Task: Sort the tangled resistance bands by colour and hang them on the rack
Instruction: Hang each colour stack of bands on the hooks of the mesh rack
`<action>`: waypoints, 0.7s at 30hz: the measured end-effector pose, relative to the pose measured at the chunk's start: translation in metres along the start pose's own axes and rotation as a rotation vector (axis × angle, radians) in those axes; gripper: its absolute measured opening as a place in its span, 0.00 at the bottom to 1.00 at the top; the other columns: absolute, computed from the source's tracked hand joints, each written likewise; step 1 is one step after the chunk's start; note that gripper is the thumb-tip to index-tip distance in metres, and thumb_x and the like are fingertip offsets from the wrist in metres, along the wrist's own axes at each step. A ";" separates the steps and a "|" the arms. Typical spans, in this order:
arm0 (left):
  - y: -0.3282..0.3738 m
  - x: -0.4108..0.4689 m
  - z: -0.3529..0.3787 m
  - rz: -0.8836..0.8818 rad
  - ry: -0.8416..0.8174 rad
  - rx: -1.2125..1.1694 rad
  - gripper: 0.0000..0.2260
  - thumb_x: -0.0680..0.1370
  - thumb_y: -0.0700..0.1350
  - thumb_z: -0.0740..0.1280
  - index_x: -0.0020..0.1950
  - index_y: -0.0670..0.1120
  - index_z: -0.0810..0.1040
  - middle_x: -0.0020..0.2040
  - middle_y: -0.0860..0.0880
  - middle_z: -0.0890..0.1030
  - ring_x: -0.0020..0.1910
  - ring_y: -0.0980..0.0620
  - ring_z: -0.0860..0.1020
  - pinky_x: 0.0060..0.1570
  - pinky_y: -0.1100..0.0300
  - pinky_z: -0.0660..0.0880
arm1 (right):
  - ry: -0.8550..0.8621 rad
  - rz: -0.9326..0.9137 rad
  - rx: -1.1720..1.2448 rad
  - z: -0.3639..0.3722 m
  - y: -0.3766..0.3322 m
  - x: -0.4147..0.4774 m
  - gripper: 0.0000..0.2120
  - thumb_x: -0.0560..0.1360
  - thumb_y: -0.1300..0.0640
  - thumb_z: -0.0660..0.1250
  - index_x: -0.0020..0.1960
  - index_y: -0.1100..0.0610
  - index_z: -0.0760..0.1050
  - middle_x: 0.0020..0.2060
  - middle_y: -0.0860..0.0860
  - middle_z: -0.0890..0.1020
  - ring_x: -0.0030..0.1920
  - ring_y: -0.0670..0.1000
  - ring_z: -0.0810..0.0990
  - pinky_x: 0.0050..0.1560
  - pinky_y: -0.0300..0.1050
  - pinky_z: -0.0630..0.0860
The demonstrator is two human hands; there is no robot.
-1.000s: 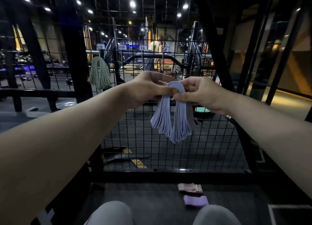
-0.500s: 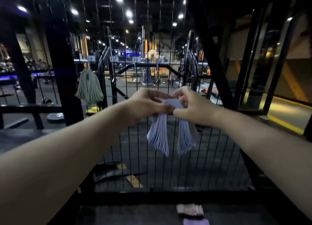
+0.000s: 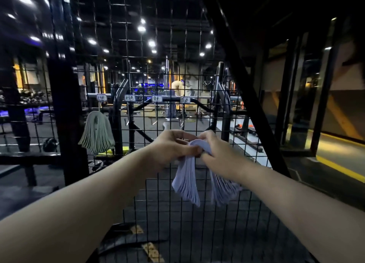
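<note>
Both hands (image 3: 197, 150) pinch lavender bands (image 3: 186, 183) before the wire rack (image 3: 138, 81).

Dim gym, ceiling spots (image 3: 141, 28) glaring, blurry top-left, fisheye edges

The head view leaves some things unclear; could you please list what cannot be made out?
- Small white paper labels: head view, writing too small and blurred to read.
- Top of the bundle of lilac elastic bands: head view, any hook hidden by left hand and right hand.
- Lilac band count: head view, packed too tightly.
</note>
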State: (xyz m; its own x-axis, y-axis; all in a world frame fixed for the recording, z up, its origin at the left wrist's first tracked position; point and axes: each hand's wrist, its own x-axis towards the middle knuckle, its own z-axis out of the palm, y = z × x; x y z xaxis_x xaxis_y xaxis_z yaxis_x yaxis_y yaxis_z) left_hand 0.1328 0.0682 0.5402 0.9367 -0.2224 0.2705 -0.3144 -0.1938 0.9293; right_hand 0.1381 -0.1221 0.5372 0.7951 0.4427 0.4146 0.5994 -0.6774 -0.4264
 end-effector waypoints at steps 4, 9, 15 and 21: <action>0.001 0.016 -0.012 -0.010 0.003 0.010 0.26 0.65 0.46 0.81 0.60 0.41 0.81 0.53 0.39 0.85 0.55 0.36 0.83 0.62 0.38 0.76 | -0.051 -0.031 -0.086 -0.002 0.001 0.015 0.22 0.81 0.46 0.62 0.72 0.47 0.60 0.62 0.51 0.72 0.54 0.51 0.76 0.46 0.48 0.73; 0.004 0.031 -0.018 -0.020 0.020 0.045 0.20 0.68 0.42 0.81 0.58 0.41 0.82 0.52 0.39 0.85 0.48 0.43 0.84 0.56 0.44 0.80 | 0.002 0.007 -0.057 0.005 -0.003 0.033 0.20 0.80 0.52 0.60 0.71 0.48 0.61 0.54 0.51 0.77 0.43 0.48 0.77 0.36 0.44 0.70; 0.006 0.042 -0.032 0.002 0.034 0.084 0.20 0.70 0.42 0.80 0.59 0.41 0.82 0.52 0.40 0.85 0.47 0.45 0.83 0.48 0.54 0.80 | 0.124 0.020 -0.067 0.010 -0.007 0.044 0.09 0.81 0.58 0.57 0.60 0.52 0.68 0.43 0.50 0.76 0.37 0.51 0.77 0.35 0.49 0.75; -0.005 0.052 -0.037 0.105 0.058 0.369 0.13 0.73 0.42 0.77 0.57 0.46 0.82 0.50 0.45 0.86 0.50 0.46 0.84 0.56 0.45 0.81 | 0.015 -0.001 -0.297 0.007 -0.011 0.064 0.01 0.82 0.60 0.55 0.52 0.56 0.64 0.41 0.52 0.75 0.39 0.52 0.76 0.35 0.48 0.69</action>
State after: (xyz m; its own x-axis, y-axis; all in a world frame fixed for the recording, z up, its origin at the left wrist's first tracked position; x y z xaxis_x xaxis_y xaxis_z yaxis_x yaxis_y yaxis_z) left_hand 0.1885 0.0930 0.5591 0.9001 -0.2067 0.3836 -0.4339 -0.5055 0.7458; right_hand 0.1826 -0.0822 0.5629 0.7918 0.4360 0.4277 0.5452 -0.8202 -0.1734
